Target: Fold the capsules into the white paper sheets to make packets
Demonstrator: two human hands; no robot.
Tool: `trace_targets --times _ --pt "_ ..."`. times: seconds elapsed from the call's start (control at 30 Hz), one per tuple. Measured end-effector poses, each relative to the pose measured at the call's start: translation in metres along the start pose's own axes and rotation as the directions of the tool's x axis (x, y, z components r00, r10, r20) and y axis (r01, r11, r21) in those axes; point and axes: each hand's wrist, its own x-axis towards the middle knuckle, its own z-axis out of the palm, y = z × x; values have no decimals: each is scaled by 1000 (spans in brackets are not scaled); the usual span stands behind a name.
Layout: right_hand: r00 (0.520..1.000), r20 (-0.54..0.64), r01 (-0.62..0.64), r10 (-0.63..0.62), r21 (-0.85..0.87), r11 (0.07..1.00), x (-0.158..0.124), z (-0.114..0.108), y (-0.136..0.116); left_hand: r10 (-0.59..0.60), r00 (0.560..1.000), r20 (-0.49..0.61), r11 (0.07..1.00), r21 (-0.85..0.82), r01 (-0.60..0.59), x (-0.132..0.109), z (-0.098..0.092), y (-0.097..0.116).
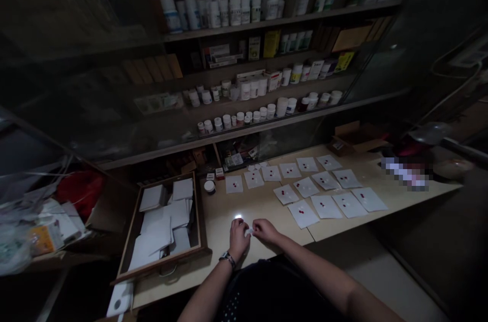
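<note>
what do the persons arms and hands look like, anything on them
Both forearms are bare, with no gloves or sleeves showing. Behind the left hand sits a wristwatch on what looks like a metal bracelet; the right hand shows none. The person wears a dark top with small white dots.

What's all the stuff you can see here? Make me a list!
paper squares with red pills: about fourteen, white and red, in rows on the counter
counter: one, pale, under the papers
pill bottles: many, mostly white, on shelves behind glass
wooden drawer: one, brown, left of the papers
paper sheets: many, white, in the drawer
cardboard box: one, brown, far end of the counter
small paper piece: one, white, between the hands
wristwatch: one, dark and silver, on the left wrist
left hand: one, bare, touching the paper piece
right hand: one, bare, pinching the paper piece
</note>
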Motion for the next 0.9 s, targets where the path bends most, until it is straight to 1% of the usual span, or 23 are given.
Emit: trace_targets --times 0.17,0.3,0.37,0.5,0.67,0.8,0.9 --pt "994 -75 76 -74 20 997 -5 3 3 69 997 23 998 -15 -68 2 -4 -3" --pt "991 -102 87 -84 22 996 -7 5 3 157 986 52 988 -21 -156 3 -3 -7" --pt "990 -112 84 -82 14 996 -7 6 3 146 987 73 989 -20 -144 4 -1 -8" --pt "987 -128 101 -98 11 995 -9 7 3 60 996 69 998 -2 -59 7 3 -12" --pt "991 -118 69 -71 -21 997 -7 6 2 85 994 74 996 0 -85 10 4 -15" --pt "997 -75 19 -22 -42 999 0 2 -3 100 993 56 995 6 -101 8 3 -15" --pt "998 -53 -31 25 -115 993 4 0 -10 101 994 52 995 9 -102 7 4 -16"
